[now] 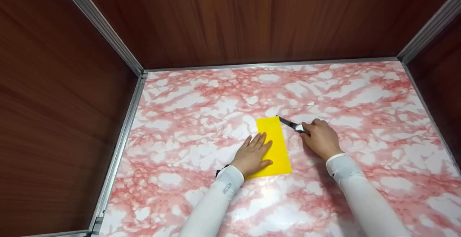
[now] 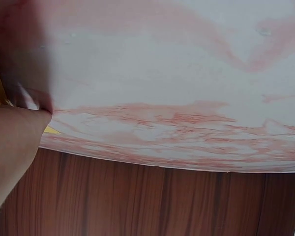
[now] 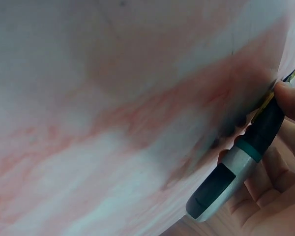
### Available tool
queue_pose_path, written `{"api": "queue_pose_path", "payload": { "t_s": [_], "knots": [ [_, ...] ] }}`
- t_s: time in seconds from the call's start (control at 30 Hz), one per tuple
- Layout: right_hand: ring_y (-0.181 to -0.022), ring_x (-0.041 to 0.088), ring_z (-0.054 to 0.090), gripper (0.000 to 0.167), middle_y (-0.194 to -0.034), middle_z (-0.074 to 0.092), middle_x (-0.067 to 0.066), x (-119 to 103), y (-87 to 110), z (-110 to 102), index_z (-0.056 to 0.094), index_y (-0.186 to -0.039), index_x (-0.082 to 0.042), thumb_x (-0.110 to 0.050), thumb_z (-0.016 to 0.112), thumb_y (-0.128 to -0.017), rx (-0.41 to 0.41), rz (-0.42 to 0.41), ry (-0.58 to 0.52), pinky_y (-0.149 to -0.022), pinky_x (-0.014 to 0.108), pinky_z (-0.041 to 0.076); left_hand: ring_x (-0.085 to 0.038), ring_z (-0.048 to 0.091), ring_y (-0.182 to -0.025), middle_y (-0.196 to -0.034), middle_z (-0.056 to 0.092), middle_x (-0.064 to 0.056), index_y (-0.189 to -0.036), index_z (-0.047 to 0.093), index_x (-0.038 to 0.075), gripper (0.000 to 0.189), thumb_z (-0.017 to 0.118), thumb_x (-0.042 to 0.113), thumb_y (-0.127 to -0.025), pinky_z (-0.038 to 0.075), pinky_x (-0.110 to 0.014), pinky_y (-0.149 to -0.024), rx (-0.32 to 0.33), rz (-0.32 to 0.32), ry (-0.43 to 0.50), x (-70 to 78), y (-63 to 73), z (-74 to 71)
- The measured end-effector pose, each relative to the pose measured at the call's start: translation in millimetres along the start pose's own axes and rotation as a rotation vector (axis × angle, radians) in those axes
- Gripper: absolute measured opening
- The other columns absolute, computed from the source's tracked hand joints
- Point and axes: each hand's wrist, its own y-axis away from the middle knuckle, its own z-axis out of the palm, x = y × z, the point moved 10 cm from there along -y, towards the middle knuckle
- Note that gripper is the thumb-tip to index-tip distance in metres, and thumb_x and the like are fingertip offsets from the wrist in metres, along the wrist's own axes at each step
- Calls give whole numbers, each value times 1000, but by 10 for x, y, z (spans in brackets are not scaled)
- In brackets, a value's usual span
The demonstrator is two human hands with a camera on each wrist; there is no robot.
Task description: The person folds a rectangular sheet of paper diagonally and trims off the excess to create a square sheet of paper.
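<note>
A yellow sheet of paper (image 1: 275, 154) lies flat on the table. My left hand (image 1: 251, 157) presses on its left part with fingers spread, and covers its lower left side. In the left wrist view, only part of the left hand (image 2: 14, 147) and slivers of yellow show. My right hand (image 1: 321, 138) grips a utility knife (image 1: 287, 122), whose long narrow blade points up and left. The blade's tip is right at the paper's top right corner. In the right wrist view the knife's dark handle (image 3: 262, 129) has a silver end and a green band, with fingers curled round it.
The table (image 1: 180, 132) has a red and white marbled top. Dark wood panels stand at the back (image 1: 230, 21), left (image 1: 65, 114) and right, joined by metal rails (image 1: 115, 39). A small pale scrap (image 1: 310, 103) lies beyond the knife.
</note>
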Motion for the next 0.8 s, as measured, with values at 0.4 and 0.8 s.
{"api": "queue_pose_path", "payload": {
  "t_s": [0.4, 0.8],
  "knots": [
    [-79, 30, 50, 43, -90, 56, 12, 206, 26, -71, 67, -125, -6, -20, 74, -86, 18, 73, -16, -60, 45, 41, -22, 3, -148, -162, 6, -6, -157, 20, 21, 75, 39, 61, -97, 5, -44, -116, -1, -3, 6, 5, -4, 0],
    [-81, 38, 53, 38, -95, 54, 20, 848, 272, -365, 64, -122, -3, -25, 67, -91, 83, 226, -44, -58, 54, 41, -21, 1, -148, -162, 3, -5, -157, 17, 23, 75, 37, 63, -96, 3, -43, -116, -15, -6, 5, -11, -8, 35]
  ]
}}
